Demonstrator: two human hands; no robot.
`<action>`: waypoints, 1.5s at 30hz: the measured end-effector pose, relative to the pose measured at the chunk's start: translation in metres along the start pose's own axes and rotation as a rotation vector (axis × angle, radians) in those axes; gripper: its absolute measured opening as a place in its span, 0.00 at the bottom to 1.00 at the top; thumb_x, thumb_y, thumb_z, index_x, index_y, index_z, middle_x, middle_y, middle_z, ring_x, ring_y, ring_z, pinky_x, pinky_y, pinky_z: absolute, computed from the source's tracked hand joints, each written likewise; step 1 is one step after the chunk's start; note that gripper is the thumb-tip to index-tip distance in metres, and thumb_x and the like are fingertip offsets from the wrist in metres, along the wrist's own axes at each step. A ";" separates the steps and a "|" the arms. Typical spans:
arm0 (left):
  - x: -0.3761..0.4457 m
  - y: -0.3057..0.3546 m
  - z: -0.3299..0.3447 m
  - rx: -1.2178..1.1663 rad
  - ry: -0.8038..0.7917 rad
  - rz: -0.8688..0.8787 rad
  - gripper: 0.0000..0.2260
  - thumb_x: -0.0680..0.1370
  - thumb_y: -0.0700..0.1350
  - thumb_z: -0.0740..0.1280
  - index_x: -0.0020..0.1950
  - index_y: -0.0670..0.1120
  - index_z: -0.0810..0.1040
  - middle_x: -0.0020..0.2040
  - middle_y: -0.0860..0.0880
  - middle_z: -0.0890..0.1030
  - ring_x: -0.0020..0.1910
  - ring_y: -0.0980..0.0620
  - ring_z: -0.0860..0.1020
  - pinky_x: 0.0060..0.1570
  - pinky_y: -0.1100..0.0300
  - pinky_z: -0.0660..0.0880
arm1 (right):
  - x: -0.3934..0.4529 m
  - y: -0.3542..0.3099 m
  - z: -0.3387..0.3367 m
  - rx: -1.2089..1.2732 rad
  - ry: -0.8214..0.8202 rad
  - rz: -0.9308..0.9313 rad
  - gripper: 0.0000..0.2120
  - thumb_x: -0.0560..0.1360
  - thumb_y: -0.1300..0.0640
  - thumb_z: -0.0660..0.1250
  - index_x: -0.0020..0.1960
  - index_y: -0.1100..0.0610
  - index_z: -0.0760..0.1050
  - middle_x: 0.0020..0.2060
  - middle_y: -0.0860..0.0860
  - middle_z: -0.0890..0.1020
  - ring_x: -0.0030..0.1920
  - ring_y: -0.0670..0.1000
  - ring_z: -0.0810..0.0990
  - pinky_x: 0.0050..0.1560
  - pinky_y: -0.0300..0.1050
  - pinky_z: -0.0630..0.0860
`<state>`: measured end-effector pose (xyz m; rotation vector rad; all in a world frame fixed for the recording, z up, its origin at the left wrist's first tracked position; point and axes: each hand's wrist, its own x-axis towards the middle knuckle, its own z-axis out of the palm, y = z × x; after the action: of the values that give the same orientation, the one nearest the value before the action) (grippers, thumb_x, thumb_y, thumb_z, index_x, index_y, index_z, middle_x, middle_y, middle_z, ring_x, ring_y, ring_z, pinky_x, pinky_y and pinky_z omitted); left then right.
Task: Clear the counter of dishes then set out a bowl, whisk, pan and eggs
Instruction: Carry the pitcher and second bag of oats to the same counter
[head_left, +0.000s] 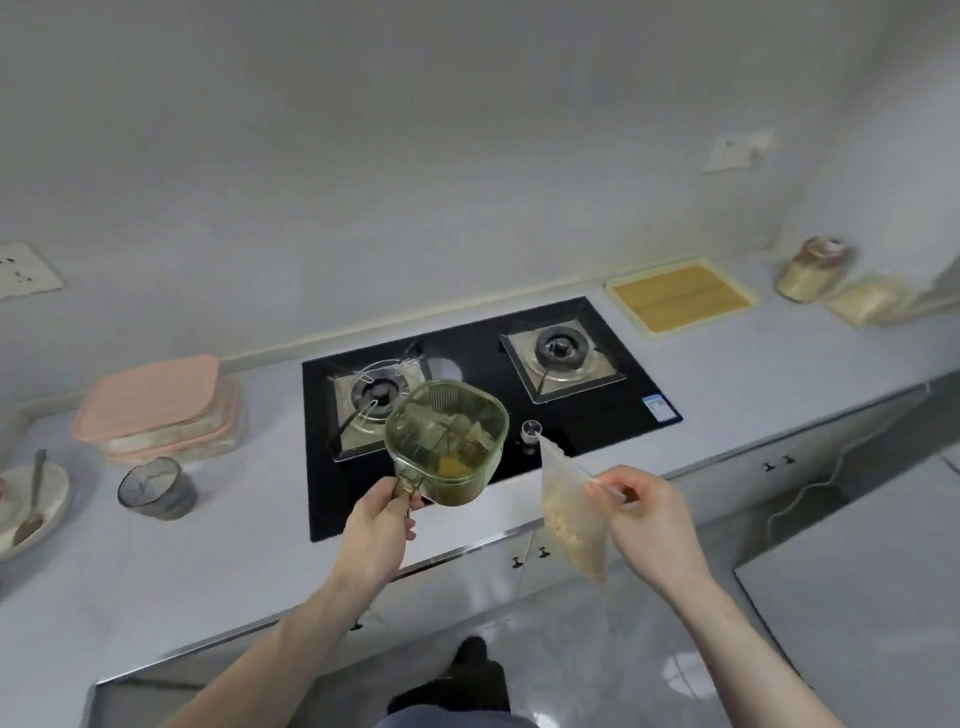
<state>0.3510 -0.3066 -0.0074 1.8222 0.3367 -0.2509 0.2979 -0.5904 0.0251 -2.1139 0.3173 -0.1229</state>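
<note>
My left hand (382, 514) grips the short handle of a green see-through container (447, 441) with food inside, held above the front of the black gas hob (597, 410). My right hand (644, 512) pinches the top edge of a clear plastic bag (571, 525) with pale crumbs in it; the bag hangs over the counter's front edge. At the far left a white plate (49, 493) with a spoon (32, 493) rests on the counter, and a dark glass bowl (156, 488) stands beside it.
Stacked pink-lidded boxes (156, 410) sit left of the hob. A yellow tray (680, 296), a jar (813, 267) and a pale packet (867, 301) lie at the back right. The grey counter (208, 561) runs along a white wall; cabinets and floor are below.
</note>
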 end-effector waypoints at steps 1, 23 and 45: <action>0.004 0.006 0.015 0.016 -0.024 0.010 0.10 0.83 0.37 0.58 0.49 0.39 0.78 0.43 0.48 0.80 0.39 0.50 0.73 0.43 0.57 0.74 | 0.001 0.007 -0.014 -0.003 0.034 0.014 0.09 0.77 0.57 0.72 0.38 0.52 0.81 0.35 0.46 0.83 0.40 0.45 0.79 0.40 0.33 0.72; 0.122 0.153 0.407 -0.003 -0.421 0.034 0.11 0.81 0.36 0.58 0.44 0.42 0.78 0.37 0.52 0.79 0.36 0.51 0.71 0.40 0.57 0.70 | 0.151 0.168 -0.310 -0.093 0.439 0.204 0.12 0.76 0.53 0.73 0.35 0.49 0.79 0.26 0.42 0.72 0.29 0.44 0.69 0.34 0.41 0.68; 0.151 0.202 0.603 0.010 -0.202 -0.027 0.11 0.82 0.38 0.59 0.49 0.40 0.80 0.42 0.48 0.81 0.37 0.49 0.72 0.41 0.55 0.71 | 0.362 0.324 -0.470 -0.055 0.324 0.303 0.07 0.79 0.54 0.68 0.44 0.52 0.81 0.40 0.45 0.83 0.44 0.48 0.80 0.40 0.37 0.70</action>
<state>0.5660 -0.9233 -0.0408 1.7852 0.2189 -0.4526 0.4885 -1.2383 -0.0104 -2.0705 0.8368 -0.2804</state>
